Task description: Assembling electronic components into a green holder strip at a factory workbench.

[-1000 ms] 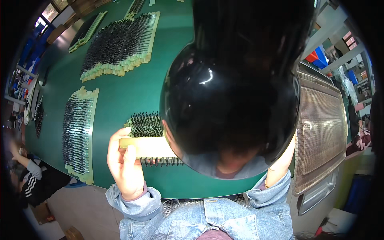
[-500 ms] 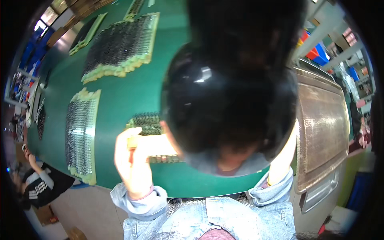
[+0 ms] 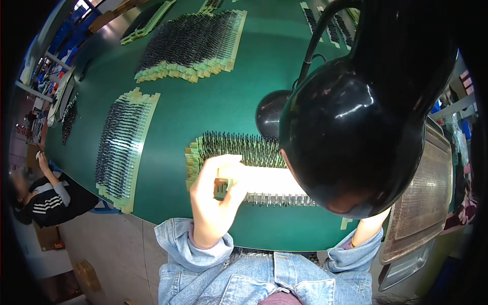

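Note:
A pale strip (image 3: 269, 180) with a row of small metal pins along its lower edge is washed out by bright light. My left hand (image 3: 216, 198) is closed on its left end, thumb and fingers pinching it. Right behind lies a stack of taped strips (image 3: 239, 145) with dark upright pins and yellow-green ends. A glossy black lamp head (image 3: 351, 137) hangs over the strip's right part. It hides most of my right hand (image 3: 373, 226); only the wrist side shows below the lamp, its grip out of sight.
On the green table (image 3: 178, 122) lie more pinned strips in a left stack (image 3: 124, 147) and a far stack (image 3: 190, 46). The lamp's black base (image 3: 272, 113) stands behind the work. At right is a brown mesh tray (image 3: 422, 188). A person (image 3: 53, 198) sits at far left.
The view has shifted, so the table's things and the lamp appear farther right, uncovering the lamp base and more of the pinned stack. My left hand still pinches the strip.

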Motion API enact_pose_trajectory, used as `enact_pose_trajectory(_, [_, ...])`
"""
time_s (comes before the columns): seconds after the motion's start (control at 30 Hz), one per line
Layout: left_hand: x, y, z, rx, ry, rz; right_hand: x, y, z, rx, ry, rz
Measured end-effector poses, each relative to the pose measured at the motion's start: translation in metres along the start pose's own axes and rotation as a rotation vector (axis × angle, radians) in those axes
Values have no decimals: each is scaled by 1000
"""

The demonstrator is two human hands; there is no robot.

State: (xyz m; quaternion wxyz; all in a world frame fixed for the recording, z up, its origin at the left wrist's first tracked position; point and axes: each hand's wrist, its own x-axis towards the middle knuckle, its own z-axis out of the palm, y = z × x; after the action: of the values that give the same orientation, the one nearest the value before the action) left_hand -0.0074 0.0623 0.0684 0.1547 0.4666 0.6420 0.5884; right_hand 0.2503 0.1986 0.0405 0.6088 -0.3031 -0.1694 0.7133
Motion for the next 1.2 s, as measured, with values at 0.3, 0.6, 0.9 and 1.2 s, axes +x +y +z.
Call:
enact_pose_trajectory(0.3, [-16,36,10,825,-498,334,-10,5,22,-85,257,-38])
enact_pose_trajectory(0.6, [-26,6,-60,313,-446,128,4,6,-49,-57,-560,191])
enact_pose_trajectory(0.9, [-48,-65,-170,590,367,-488,-16,14,-26,-508,-292,-47])
enact_pose_trajectory(1.2, [-41,-100,-176,958,461,-360,-32,8,-11,-962,-437,-90])
